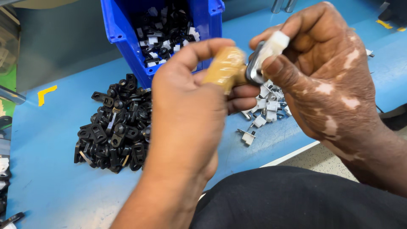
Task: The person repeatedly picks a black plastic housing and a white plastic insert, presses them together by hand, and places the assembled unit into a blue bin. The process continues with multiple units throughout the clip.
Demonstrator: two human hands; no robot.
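My left hand (186, 110) is raised over the blue table (55, 169), its thumb wrapped in tan tape, and pinches a small part against my right hand. My right hand (326, 72) grips a small shiny metal piece with a white plastic end (265, 59) between thumb and fingers; the parts are blurred. Below the hands lies a small pile of white and metal clips (265, 108). To the left sits a heap of black plastic brackets (114, 127).
A blue bin (123, 29) at the back holds several assembled black and white parts. Yellow tape marks (45, 93) lie on the table at the left. The table's front edge runs near my dark-clothed lap (296, 199).
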